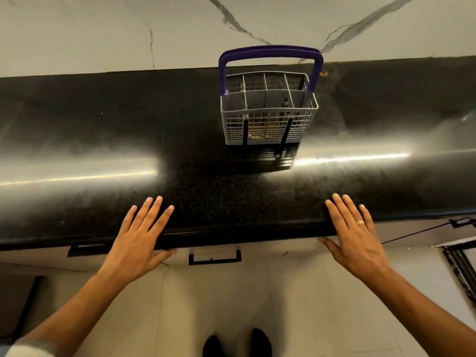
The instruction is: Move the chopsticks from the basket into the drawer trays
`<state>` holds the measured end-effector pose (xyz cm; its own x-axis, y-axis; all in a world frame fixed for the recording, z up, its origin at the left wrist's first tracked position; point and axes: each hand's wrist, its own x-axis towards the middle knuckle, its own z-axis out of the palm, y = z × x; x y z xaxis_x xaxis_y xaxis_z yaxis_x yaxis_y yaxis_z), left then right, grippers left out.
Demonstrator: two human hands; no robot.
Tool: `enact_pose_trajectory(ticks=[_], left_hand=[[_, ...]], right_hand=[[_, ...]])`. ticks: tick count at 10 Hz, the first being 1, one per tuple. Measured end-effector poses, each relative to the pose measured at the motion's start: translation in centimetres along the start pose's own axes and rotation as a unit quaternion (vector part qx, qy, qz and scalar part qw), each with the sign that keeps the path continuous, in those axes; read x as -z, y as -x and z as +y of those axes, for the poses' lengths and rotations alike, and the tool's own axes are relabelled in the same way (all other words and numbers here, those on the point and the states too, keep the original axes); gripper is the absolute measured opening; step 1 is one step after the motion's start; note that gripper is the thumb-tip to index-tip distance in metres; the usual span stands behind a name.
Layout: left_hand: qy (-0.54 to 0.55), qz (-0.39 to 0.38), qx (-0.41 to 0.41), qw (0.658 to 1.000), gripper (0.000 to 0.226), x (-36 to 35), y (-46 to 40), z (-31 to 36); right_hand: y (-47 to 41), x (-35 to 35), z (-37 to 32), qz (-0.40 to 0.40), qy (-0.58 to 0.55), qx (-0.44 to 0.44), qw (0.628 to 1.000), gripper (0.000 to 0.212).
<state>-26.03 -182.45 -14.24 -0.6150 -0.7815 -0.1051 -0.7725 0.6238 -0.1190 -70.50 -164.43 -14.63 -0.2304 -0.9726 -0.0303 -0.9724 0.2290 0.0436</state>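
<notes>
A grey plastic cutlery basket [268, 124] with a purple handle [270, 51] stands upright on the black counter, near the back wall. Dividers split it into several compartments. Light, wood-coloured pieces show through its front grid low down; I cannot tell whether they are chopsticks. My left hand [140, 238] lies flat with straight fingers on the counter's front edge, left of the basket. My right hand [356, 233], a ring on one finger, lies flat the same way on the right. Both hold nothing. The drawer under the counter, with a black handle [215, 257], is closed between my hands.
The glossy black counter [103, 140] runs the full width below a marble-patterned wall [128, 27]. More black drawer handles sit at the left [86, 248] and right [461, 222]. Pale floor tiles and my two dark shoes [237, 343] show below.
</notes>
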Motion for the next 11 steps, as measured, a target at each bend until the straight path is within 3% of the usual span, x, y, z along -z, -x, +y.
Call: enact_pose_trajectory(ticks=[1, 3, 6, 8, 9, 10, 11], left_hand=[[-0.012, 0.006, 0.002, 1.000, 0.089, -0.6, -0.8, -0.4], [-0.006, 0.072, 0.016, 0.997, 0.076, -3.0, -1.0, -0.5], [-0.003, 0.126, 0.014, 0.992, 0.077, -3.3, -1.3, -0.2], [0.011, 0.098, 0.044, 0.994, 0.106, -2.9, -1.3, 0.2], [0.013, 0.088, 0.049, 0.995, 0.104, -2.4, -1.2, 0.4], [0.004, 0.078, 0.055, 0.995, 0.086, -1.4, -1.2, 0.6], [0.055, 0.049, 0.081, 0.994, 0.093, -0.9, -0.8, 1.4]], right_hand=[[-1.0, -1.0, -0.3, 0.026, -0.021, -0.023, 0.999, 0.081], [-1.7, -3.7, -0.7, 0.161, -0.058, -0.035, 0.985, 0.071], [-2.3, -4.3, -1.4, 0.195, -0.037, -0.058, 0.978, 0.065], [-2.4, -3.6, -2.2, 0.150, -0.021, -0.099, 0.983, 0.085], [-2.2, -3.0, -2.7, 0.130, -0.021, -0.105, 0.986, 0.086], [-2.1, -1.6, -2.8, 0.082, -0.019, -0.110, 0.990, 0.091], [-1.4, -1.0, -2.9, 0.043, -0.026, -0.093, 0.994, 0.098]])
